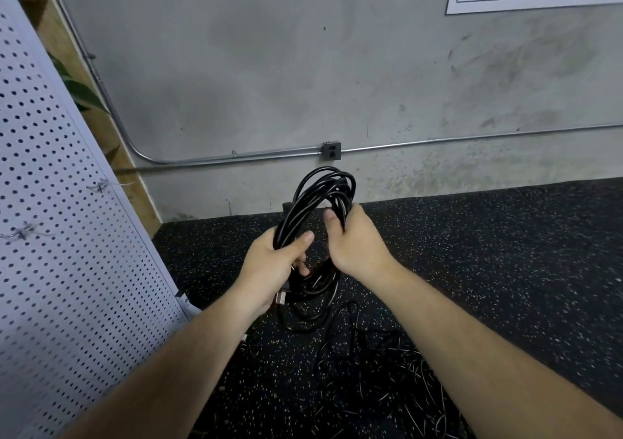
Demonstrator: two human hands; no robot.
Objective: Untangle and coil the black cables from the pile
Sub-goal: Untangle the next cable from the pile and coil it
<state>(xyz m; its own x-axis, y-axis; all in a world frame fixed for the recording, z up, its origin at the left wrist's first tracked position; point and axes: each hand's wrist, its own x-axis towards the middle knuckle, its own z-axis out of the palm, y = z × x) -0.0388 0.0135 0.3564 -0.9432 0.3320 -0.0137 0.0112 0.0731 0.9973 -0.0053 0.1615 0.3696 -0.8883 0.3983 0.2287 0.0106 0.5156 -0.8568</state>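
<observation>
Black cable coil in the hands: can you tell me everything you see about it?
The black cable coil is a bundle of many thin, shiny, rubbery-looking loops gathered into a tall oval. It is held up in the air, on edge. The left hand grips its lower left side and the right hand grips its upper right side. Its bottom loops hang below the hands, where a pale plug shows. Loose cables lie on the speckled floor beneath.
</observation>
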